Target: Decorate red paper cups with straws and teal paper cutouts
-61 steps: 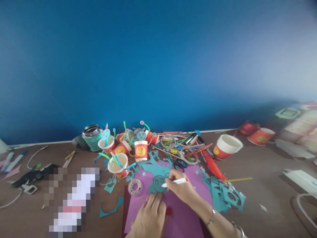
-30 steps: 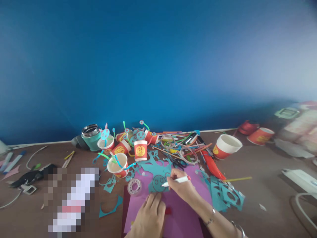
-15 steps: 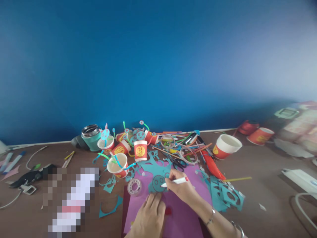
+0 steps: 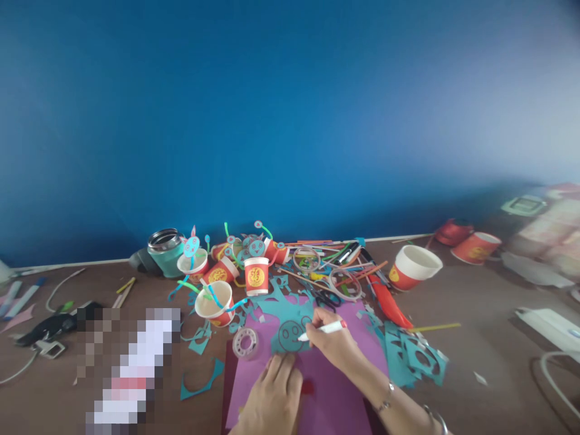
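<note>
Turquoise paper [image 4: 281,309], ragged-edged, lying on a purple sheet [image 4: 335,399] before the person; it bears a dark-outlined round face with two ringed eyes and a rounded ear at upper right. The right hand [image 4: 328,338] is closed around a white marker [image 4: 333,327], its tip at the face's right side; the left hand [image 4: 274,389] rests palm down below, fingers together, any grip beneath hidden. Behind, a red-and-white paper cup [image 4: 222,316] contains bent green and blue strips; a rabbit-eared cutout [image 4: 191,246] rises from another cup [image 4: 197,277], beside an uncapped teal thermos [image 4: 168,263]
</note>
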A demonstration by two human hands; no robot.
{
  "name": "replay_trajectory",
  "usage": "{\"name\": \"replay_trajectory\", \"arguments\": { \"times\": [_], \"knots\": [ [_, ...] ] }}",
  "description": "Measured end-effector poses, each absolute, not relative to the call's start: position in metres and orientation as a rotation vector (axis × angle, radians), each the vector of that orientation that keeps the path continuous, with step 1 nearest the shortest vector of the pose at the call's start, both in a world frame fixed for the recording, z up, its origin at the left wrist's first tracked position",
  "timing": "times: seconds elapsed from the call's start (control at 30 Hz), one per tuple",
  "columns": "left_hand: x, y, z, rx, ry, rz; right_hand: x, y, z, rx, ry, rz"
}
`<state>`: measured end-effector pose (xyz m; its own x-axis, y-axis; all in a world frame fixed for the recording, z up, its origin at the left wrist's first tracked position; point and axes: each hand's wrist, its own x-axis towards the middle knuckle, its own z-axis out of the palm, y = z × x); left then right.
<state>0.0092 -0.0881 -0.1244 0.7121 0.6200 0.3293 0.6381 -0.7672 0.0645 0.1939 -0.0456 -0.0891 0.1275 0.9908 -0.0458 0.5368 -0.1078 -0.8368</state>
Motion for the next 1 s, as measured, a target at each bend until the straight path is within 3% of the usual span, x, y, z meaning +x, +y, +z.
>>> {"name": "replay_trajectory", "arguments": {
  "times": [1.0],
  "knots": [
    [0.0098,-0.0881,-0.1227,-2.883,-1.049,-0.501,0.1905,-0.0474,-0.0909,-1.644,-1.561,0.853]
  ]
}}
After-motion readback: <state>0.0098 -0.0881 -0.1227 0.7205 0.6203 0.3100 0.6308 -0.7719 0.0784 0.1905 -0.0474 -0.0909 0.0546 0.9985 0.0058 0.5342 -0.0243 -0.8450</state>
